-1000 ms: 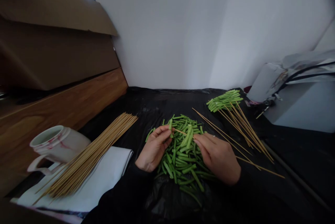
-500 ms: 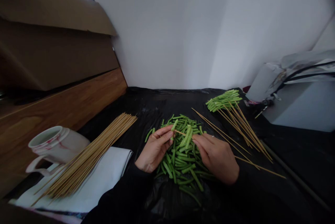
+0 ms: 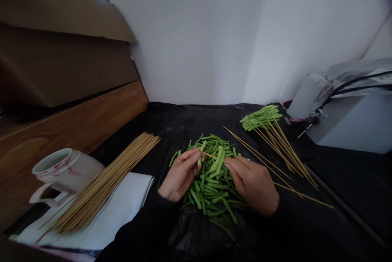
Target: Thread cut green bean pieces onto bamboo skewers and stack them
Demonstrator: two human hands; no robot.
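My left hand (image 3: 183, 174) pinches a short piece of green bean (image 3: 201, 152) upright between thumb and fingers. In my right hand (image 3: 254, 182) is a thin wooden skewer (image 3: 210, 155), gripped close to some bean pieces (image 3: 219, 160) threaded side by side on it. The skewer's far end meets the bean in my left hand; whether it has pierced it I cannot tell. Both hands are over a heap of cut green beans (image 3: 214, 190) lying on black plastic sheeting (image 3: 171, 117).
To the left, a bundle of skewers (image 3: 113, 176) rests on a white cloth (image 3: 134, 190) beside a ceramic mug (image 3: 73, 168). At the back right lie skewered beans (image 3: 260, 117), with loose skewers (image 3: 257, 151) nearer. A cardboard box (image 3: 70, 61) stands left, a white wall (image 3: 196, 37) behind.
The bean piece in my left hand has shifted very slightly left and stands a little more upright. My right hand and the threaded beans have hardly moved.
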